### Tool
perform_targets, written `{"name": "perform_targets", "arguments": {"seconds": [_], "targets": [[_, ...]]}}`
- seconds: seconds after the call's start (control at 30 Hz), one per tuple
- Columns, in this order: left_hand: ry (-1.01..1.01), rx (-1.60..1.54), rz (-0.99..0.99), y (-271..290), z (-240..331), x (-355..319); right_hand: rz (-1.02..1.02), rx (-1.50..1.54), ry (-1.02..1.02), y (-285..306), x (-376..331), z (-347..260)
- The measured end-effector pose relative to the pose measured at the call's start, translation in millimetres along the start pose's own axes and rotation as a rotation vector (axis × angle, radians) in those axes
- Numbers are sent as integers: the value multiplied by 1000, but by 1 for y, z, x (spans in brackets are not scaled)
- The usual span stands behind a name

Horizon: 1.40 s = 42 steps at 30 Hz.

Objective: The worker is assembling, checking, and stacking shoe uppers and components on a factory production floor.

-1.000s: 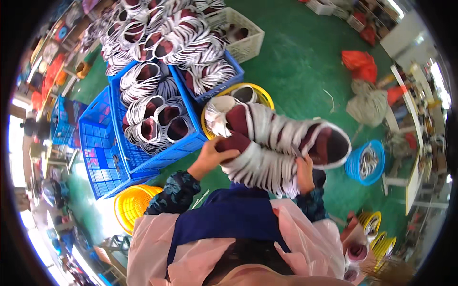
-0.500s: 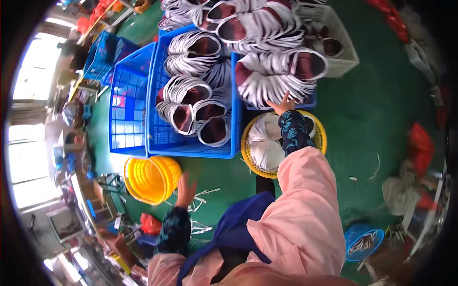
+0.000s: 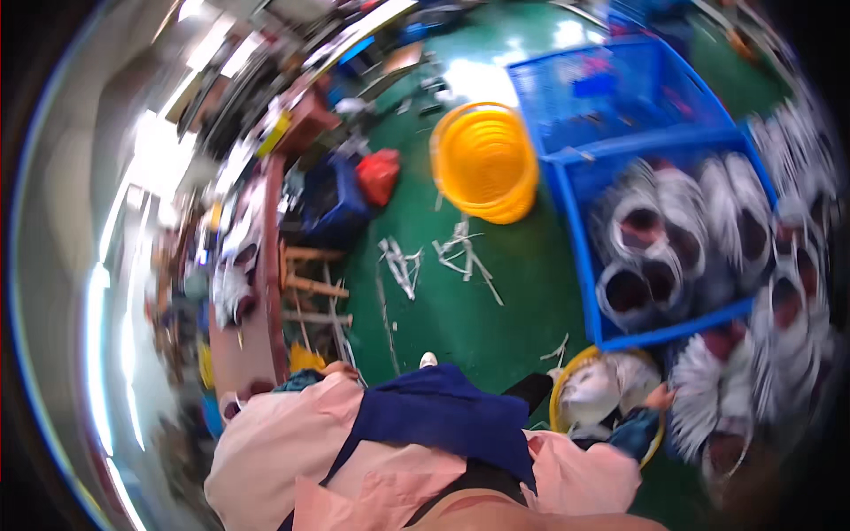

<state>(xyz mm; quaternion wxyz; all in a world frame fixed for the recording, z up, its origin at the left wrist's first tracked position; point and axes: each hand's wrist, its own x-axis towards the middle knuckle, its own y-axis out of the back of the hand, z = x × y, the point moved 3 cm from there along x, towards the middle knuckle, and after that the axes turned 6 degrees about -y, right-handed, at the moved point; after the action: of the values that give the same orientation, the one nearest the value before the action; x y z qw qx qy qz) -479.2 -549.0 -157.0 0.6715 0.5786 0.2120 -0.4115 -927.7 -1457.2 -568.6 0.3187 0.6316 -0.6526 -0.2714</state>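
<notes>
My right hand is at the lower right, over the rim of a yellow basket that holds white pieces. Its fingers look apart and point toward a fanned stack of white and maroon shoe uppers beside the basket. I see nothing held in it. My left hand is low at the left, by the legs of a wooden stool. It is small and blurred, and its fingers cannot be made out.
Two blue crates stand at the right, the nearer one with several bundles of uppers. Nested yellow baskets sit left of them. White strips lie on the green floor. A long workbench runs along the left, near a red bag.
The view has swung left, so the crates and baskets now appear farther right. My right hand stays near the uppers by the basket; my left hand has moved away from the nested yellow baskets.
</notes>
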Motion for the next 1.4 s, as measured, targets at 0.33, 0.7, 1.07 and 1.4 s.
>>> {"name": "perform_targets", "arguments": {"seconds": [0.33,0.7,1.07,1.4], "targets": [[76,-493,152,-108,-38,0,-1784,204,-270,-87,-467,-473],[347,-898,566,-53,-172,-30,-1816,-414,273,-157,-588,-677],[976,-757,1368,32,-249,-75,-1357,-866,2270,-384,-726,-835],[1649,-493,1153,43,-348,-145,-2169,-454,1330,-316,-1155,-1059]]}}
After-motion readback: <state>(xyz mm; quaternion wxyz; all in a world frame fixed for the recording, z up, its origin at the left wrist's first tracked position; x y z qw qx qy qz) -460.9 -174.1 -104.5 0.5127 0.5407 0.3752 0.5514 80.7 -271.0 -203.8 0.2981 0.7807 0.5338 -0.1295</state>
